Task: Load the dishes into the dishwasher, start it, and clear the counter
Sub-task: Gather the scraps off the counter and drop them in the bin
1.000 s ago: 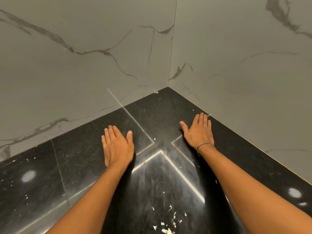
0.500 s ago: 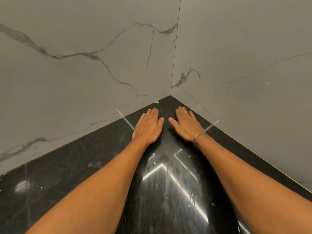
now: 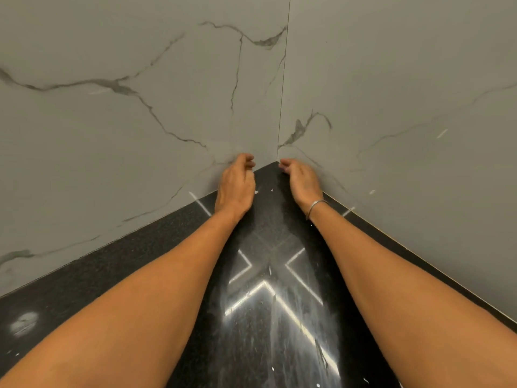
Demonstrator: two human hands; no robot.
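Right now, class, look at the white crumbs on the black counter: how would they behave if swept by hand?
The crumbs look tiny and thin, so probably very light and apt to scatter rather than roll. The counter is glossy, so they should slide easily, though its smeary streaks hint at dampness that could make some stick.

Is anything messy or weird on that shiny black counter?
Yes. Little white crumbs lie scattered on the black counter, some between the left hand and right hand near the corner, more at the near edge. The shiny middle also shows pale smeary streaks. Nothing looks broken.
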